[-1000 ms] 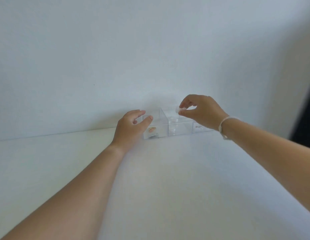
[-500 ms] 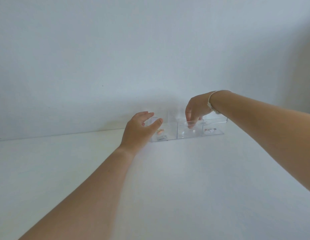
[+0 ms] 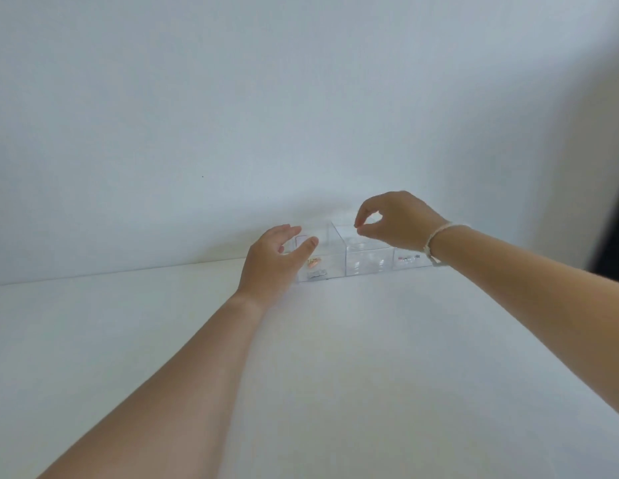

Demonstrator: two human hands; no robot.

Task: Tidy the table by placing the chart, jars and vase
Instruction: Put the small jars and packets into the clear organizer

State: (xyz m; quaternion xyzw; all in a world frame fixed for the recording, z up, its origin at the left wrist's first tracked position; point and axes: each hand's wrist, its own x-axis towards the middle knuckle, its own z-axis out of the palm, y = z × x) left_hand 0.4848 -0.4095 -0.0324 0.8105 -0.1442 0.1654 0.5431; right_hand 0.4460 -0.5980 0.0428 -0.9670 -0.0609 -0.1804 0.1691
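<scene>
**Hands hovering at the clear organiser**

Right hand (image 3: pixel 396 221) of ours is hanging over the middle cell of the clear plastic three-compartment organiser box (image 3: pixel 368 259), thumb and forefinger curled to a near-touching pinch with nothing visible between them. We are holding our left hand (image 3: pixel 271 261) loosely spread at the box's left end, covering part of that wall; whether it is touching, we cannot tell. A white cord bracelet (image 3: pixel 430 243) is circling the right wrist.

The middle cell's contents are blurring into glare, so we cannot name them. Half a second ago the right fingers were dipping down into that cell; now they are sitting above its rim.

Small orange and grey bits (image 3: pixel 315 267) are lying in the left cell, tiny coloured pieces (image 3: pixel 408 259) in the right. The box is sitting on the white table (image 3: pixel 335 375) against the pale wall (image 3: pixel 266 98).
</scene>
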